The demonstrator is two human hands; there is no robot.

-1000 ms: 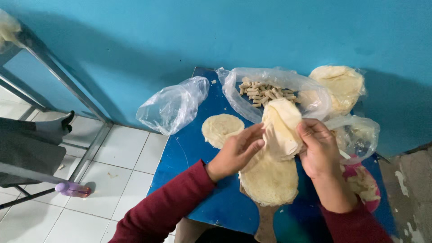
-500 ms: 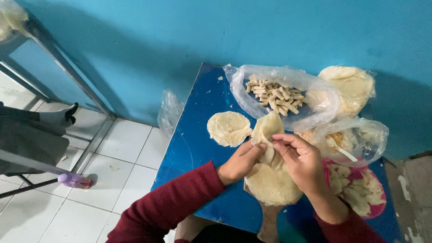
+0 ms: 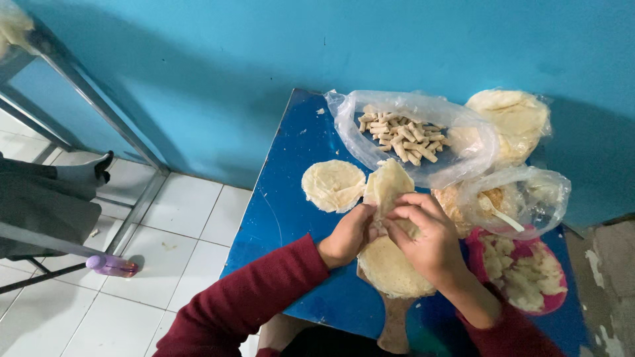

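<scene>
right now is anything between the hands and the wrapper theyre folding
Nothing visible. The left hand and right hand both pinch the wrapper directly, above the stack on the board.

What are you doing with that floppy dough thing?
A person in dark red sleeves is working at a blue table. Both the left hand and the right hand pinch a thin round wrapper, lifting and folding it above a stack of wrappers on a wooden board. Another single wrapper lies flat beside them. Behind sits an open plastic bag of small rolled sticks, and a pink bowl of pale filling stands by the right arm.
</scene>
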